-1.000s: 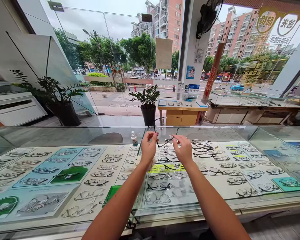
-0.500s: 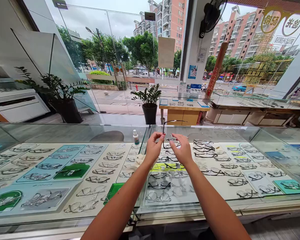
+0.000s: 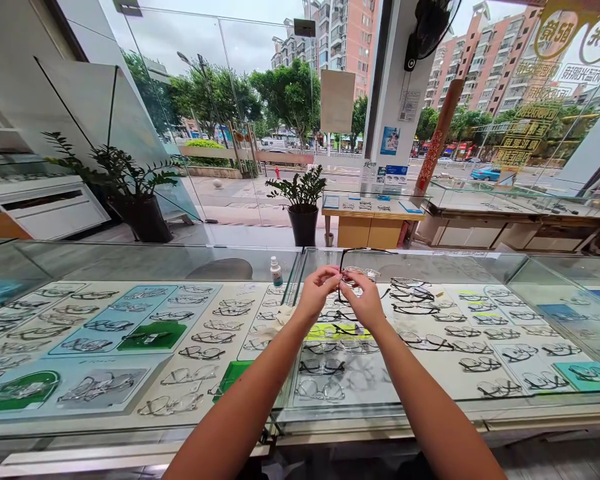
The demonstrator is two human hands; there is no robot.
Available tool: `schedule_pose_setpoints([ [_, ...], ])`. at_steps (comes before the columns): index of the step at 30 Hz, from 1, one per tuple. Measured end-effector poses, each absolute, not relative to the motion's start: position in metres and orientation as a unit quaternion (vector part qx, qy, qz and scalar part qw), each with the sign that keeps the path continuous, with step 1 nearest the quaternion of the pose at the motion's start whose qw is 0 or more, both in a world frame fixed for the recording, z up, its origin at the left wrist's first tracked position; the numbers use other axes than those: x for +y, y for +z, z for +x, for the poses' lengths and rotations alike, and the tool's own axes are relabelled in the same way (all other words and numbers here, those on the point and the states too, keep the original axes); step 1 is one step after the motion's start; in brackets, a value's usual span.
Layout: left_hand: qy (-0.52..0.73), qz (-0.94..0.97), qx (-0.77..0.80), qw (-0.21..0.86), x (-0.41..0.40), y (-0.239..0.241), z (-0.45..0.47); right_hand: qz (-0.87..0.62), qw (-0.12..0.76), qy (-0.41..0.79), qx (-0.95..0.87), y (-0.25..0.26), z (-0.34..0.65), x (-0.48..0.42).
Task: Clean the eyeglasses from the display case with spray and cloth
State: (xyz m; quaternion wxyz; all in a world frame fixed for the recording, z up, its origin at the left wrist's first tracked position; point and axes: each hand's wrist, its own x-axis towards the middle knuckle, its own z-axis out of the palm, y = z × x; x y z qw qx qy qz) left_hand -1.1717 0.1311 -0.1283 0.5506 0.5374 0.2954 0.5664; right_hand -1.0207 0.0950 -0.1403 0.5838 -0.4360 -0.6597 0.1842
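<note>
Glasses are held between both outstretched hands.

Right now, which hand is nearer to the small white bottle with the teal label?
The left hand. It is to the right of the bottle; the right hand is farther right, beyond the left hand.

A long glass display counter is running across the view, its pale lining bearing many rows of eyeglasses under the glass. On the left, light blue panels are lying beneath several pairs, with a green tray among them; a teal tray is resting far right. Up on the glass, a small white-capped bottle is standing near the back, and a crumpled cream cloth is lying nearer.
</note>
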Motion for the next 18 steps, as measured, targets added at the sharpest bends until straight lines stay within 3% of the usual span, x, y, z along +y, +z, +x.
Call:
schedule_pose_setpoints([
  [8, 0.544, 0.56, 0.295, 0.551, 0.1296, -0.1284, -1.1723, -0.434, 0.577, 0.185, -0.667, -0.138, -1.0201, 0.0946],
  [16, 0.549, 0.667, 0.289, 0.412, 0.1225, -0.1262, -1.1699, -0.471, 0.601, 0.177, -0.621, -0.1393, -1.0204, 0.0942],
  [18, 0.594, 0.662, 0.318, 0.328, 0.1236, -0.1227, -1.1774, -0.477, 0.609, 0.181, -0.608, -0.1395, -1.0186, 0.0945],
])
